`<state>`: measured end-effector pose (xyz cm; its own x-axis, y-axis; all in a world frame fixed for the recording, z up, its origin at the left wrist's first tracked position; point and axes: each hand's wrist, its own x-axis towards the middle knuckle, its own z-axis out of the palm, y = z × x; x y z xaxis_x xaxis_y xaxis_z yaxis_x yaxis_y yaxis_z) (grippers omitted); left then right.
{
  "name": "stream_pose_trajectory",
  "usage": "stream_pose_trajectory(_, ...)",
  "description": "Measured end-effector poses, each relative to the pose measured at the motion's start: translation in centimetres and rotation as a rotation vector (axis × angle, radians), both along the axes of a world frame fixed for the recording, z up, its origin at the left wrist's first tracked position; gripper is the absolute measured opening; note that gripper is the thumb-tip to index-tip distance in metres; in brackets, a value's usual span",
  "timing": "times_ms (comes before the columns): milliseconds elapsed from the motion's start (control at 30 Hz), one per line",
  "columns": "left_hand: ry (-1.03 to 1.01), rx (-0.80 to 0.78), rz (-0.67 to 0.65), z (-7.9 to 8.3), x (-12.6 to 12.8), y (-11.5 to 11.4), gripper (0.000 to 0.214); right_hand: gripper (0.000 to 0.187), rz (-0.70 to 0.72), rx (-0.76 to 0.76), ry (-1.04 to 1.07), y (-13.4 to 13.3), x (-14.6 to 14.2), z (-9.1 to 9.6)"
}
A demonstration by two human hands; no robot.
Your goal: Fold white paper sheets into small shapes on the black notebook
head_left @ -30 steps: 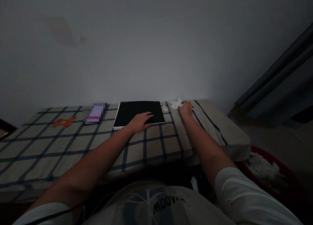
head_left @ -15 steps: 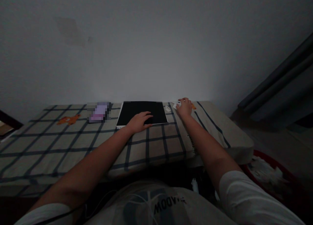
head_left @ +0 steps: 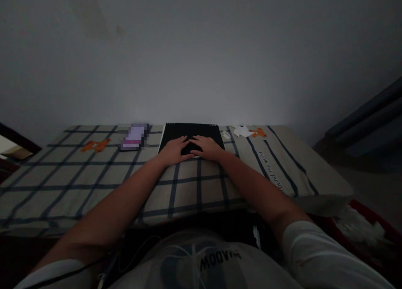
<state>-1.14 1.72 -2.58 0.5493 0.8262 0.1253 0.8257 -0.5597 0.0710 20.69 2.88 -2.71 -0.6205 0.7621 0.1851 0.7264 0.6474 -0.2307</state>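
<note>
A black sheet-like cover with a row of small holes or rings along its far edge, perhaps a calendar or notebook (head_left: pixel 191 131), lies flat on the checked tablecloth (head_left: pixel 132 176). My left hand (head_left: pixel 174 150) rests on its near left part with fingers spread. On the near right part lies my right hand (head_left: pixel 207 148), flat, its fingertips close to those of the left. Neither hand grips anything. To the right of the black cover are white paper pieces (head_left: pixel 243 131) and a small whitish item (head_left: pixel 226 134), too small to name.
A phone-like device with a blurred purple screen (head_left: pixel 134 137) lies left of the black cover. Orange bear prints (head_left: pixel 96 145) mark the cloth. The wall (head_left: pixel 201 63) rises behind the table. At the lower right stands a red bin (head_left: pixel 373 215) with whitish contents.
My right hand has let go of the white paper and moved left onto the black cover. The left hand stays on the cover. The view has shifted slightly.
</note>
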Motion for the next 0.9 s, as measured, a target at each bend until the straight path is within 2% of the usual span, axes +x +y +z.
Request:
stream_pose_trajectory(133, -0.071, -0.083, -0.046, -0.1, -1.0, -0.2, 0.098, 0.066, 0.028, -0.054, 0.021, 0.5, 0.9, -0.4)
stream_pose_trajectory(267, -0.125, -0.199, -0.073, 0.5, -2.3, -0.3, 0.090, 0.073, 0.095, -0.079, 0.058, 0.6, 1.7, -0.3)
stream_pose_trajectory(367, -0.156, -0.206, -0.085, 0.9, -2.9, -0.4, 0.082, 0.077, 0.110, -0.093, 0.087, 0.5, 2.2, -0.3)
stream_pose_trajectory(567, -0.142, -0.192, -0.085, 1.4, -3.0, -0.7, 0.069, 0.058, 0.164, -0.089, 0.135, 0.3, 2.7, -0.1)
stream_pose_trajectory(733, -0.157, -0.190, -0.105, 1.4, -3.0, -0.6, 0.066, 0.056, 0.188, -0.056, 0.146, 0.3, 2.9, -0.2)
stream_pose_trajectory(900, -0.142, -0.138, -0.119, 1.7, -3.0, -0.9, 0.058, 0.039, 0.224, -0.036, 0.150, 0.3, 2.9, -0.4)
